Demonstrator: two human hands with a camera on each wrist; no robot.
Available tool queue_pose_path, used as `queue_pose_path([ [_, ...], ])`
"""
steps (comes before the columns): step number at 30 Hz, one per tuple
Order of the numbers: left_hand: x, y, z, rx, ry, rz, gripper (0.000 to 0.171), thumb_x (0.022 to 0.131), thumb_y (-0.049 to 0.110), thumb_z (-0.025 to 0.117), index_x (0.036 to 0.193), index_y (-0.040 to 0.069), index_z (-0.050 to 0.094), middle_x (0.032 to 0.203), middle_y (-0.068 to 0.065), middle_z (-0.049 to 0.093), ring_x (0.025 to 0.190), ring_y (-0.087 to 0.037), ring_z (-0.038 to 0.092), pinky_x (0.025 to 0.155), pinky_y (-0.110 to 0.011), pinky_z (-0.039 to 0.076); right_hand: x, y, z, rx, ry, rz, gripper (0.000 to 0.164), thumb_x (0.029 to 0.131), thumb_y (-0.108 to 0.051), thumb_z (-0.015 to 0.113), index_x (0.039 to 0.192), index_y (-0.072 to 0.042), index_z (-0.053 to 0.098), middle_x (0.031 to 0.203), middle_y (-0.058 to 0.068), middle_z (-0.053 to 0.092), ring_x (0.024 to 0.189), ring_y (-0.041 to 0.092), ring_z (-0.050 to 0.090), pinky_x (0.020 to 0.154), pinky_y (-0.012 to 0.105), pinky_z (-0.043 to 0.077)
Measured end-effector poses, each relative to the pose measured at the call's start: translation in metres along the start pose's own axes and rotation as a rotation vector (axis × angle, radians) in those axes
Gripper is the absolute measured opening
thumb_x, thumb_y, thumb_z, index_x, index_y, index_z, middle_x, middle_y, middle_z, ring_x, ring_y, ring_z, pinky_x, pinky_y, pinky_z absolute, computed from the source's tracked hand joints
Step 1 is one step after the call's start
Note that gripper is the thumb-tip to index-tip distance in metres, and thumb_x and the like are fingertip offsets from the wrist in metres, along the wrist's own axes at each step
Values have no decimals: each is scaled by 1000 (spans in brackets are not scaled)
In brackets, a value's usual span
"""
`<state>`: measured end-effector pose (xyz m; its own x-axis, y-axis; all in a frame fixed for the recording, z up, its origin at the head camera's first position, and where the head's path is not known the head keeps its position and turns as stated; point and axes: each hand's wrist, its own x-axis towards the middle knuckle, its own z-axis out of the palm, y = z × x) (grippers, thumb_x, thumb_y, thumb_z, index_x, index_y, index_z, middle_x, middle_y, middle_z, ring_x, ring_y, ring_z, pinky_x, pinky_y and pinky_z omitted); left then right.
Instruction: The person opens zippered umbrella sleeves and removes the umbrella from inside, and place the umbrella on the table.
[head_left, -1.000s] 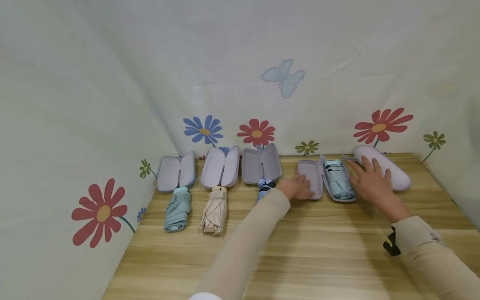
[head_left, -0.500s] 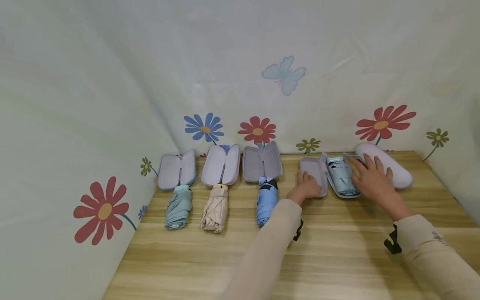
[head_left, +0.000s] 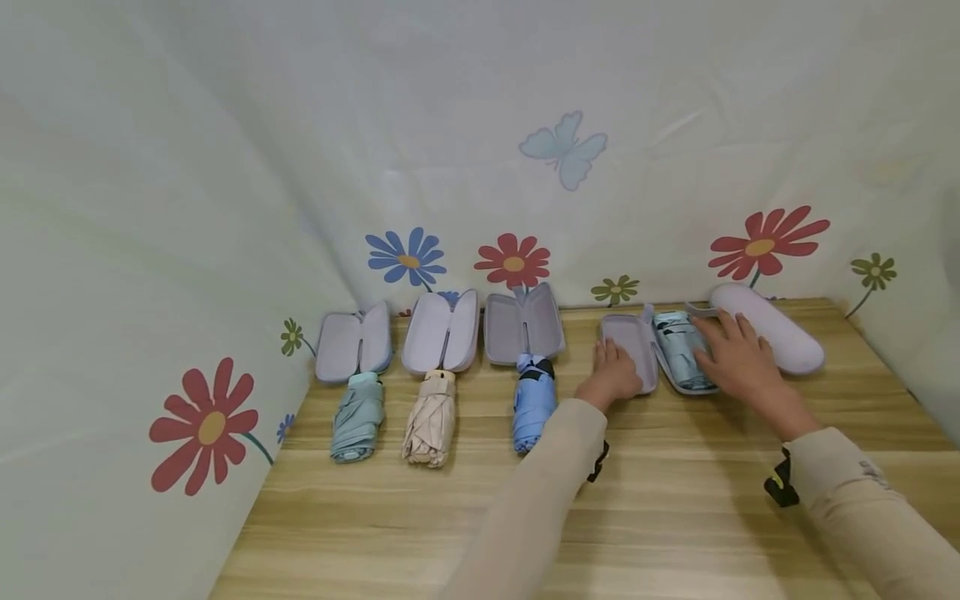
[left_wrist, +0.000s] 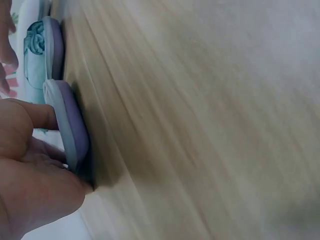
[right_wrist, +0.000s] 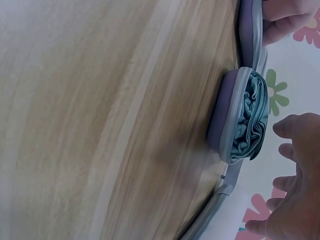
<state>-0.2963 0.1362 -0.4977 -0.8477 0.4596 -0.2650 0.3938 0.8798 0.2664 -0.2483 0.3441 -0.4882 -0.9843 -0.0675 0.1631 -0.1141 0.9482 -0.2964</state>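
One lilac case (head_left: 630,327), opened flat on the desk, its two halves side by side. Outer shell smooth and purple, rim pale grey. Left half hollow side up, its edge held by the left hand (head_left: 613,375). Right half lies between the two hands.

One folded umbrella (head_left: 679,348), blue-green, seated lengthwise in the right half, just left of the right hand (head_left: 738,354), whose fingers are spread. Far end pale aqua, dark markings beside it; gathered fabric layers visible at the near end, bulging above the rim.
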Motion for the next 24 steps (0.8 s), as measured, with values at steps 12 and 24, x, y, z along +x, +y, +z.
queue_pose_path([
  [12,9,2,2,335,-17,136,41,105,25,45,133,3,66,157,-16,41,155,-33,15,125,-45,6,2,1,0,-17,6,-43,55,102,-23,55,149,1,38,153,36,23,139,62,19,99,81,29],
  [24,48,-12,29,311,-186,63,74,107,58,21,164,18,-3,170,0,-13,154,-19,-18,124,-32,-5,2,1,-3,-22,21,-66,56,101,-22,58,150,1,41,154,36,25,139,64,21,98,80,31],
])
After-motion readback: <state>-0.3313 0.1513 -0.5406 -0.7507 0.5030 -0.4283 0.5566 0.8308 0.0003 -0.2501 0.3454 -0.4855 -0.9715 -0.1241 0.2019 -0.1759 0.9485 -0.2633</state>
